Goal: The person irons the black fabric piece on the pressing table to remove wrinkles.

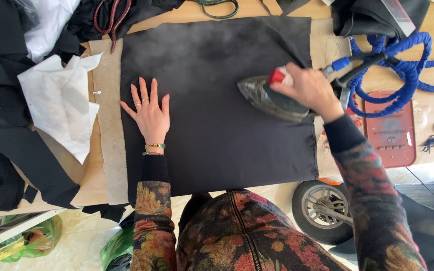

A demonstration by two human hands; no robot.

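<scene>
The iron [272,99] sits soleplate-down on the black cloth [212,100], near the cloth's right edge, its pointed nose aimed left. The right hand [307,89] is closed over the iron's handle from above, fingers wrapped round it, with a red knob showing just by the knuckles. Faint steam hangs over the cloth above and to the left of the iron.

The cloth lies flat across a beige pad [109,130] on the wooden table [91,185]. The left hand [149,113] rests palm-down on the cloth, fingers spread and holding nothing, well apart from the iron; rings show on the fingers and bracelets on the wrist.

Behind the iron a blue-wrapped hose [403,65] loops over the table's right side, just above a red tray [390,130]. To the left of the pad lies a crumpled white sheet [59,103], with dark fabric [6,125] heaped around it. Scissors with dark red handles [110,20] lie at the top left edge of the cloth. A small wheel [325,211] stands on the floor below the table edge.

Both forearms, in flowered sleeves, reach forward from the body; the right one angles inward to the iron.
</scene>
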